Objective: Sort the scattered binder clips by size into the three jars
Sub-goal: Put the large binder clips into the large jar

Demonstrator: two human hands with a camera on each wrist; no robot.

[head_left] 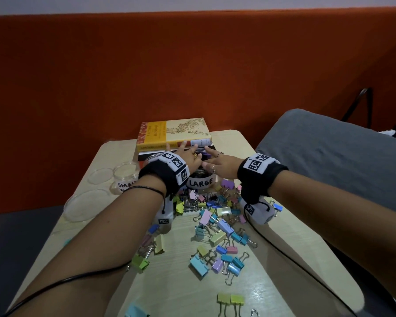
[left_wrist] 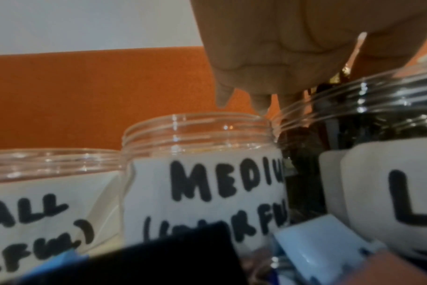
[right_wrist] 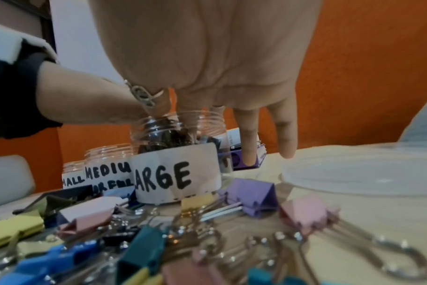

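Both hands over the mouth of the large jar near the table's far edge. Left hand flat, fingers straight and spread, holding nothing; fingertips just past the medium jar's rim. Right hand likewise spread and empty, thumb dipping into the large jar's mouth, two fingers hanging down beside it.

Three jars in a row along the far edge: small jar toward the left edge, medium jar in the middle, hidden under the left wrist from the head view, readable only from the wrist views. Dark clips inside the large jar, seen from the right wrist.

Binder clips heaped mid-table and thinning toward the near edge. Lids along the left edge; another lid right of the large jar. Books stacked at the far edge, close behind the jars. Bare table along the right edge.
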